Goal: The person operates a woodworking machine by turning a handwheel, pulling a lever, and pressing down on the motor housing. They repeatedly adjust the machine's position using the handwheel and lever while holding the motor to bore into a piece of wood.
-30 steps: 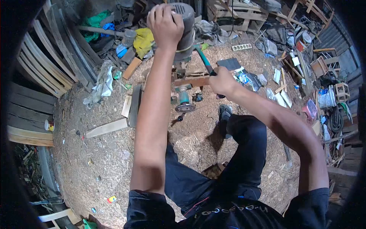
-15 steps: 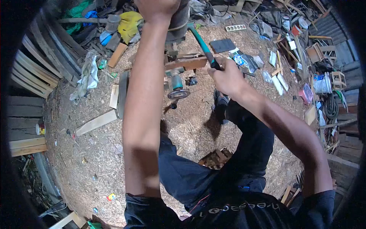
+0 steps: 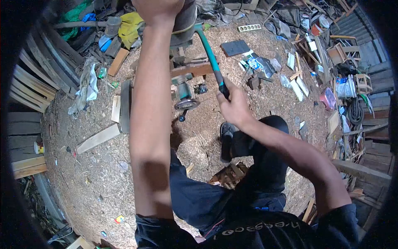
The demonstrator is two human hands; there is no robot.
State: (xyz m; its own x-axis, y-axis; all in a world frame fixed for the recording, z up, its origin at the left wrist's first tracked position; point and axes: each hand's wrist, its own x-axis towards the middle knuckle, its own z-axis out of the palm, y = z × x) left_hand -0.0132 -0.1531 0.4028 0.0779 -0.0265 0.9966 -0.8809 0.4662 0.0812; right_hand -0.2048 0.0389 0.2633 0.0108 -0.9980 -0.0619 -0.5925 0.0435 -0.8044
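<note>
My right hand (image 3: 235, 103) is closed round the black grip of a hammer (image 3: 210, 52) with a teal shaft. The hammer's head end is right beside a dark, round, drum-like piece (image 3: 185, 23) with a pale band round it. At the top edge, my left hand (image 3: 159, 10) overlaps the upper left of that piece, its fingers out of sight. Below the piece are a brown wooden block (image 3: 195, 69) and a green metal vise-like device (image 3: 183, 89) with a round handwheel (image 3: 186, 104) and crank knob.
Wood shavings cover the ground (image 3: 103, 166). A dark slab (image 3: 238, 48), a white power strip (image 3: 249, 28) and plastic scraps lie to the right. Light boards (image 3: 98, 139) lie on the left, near curved wooden staves (image 3: 37, 81). My sandalled foot (image 3: 226, 141) rests below my right hand.
My right hand has come down and left, and the hammer's shaft stands steeper. Its head stays beside the drum-like piece. The whole view has shifted slightly.
</note>
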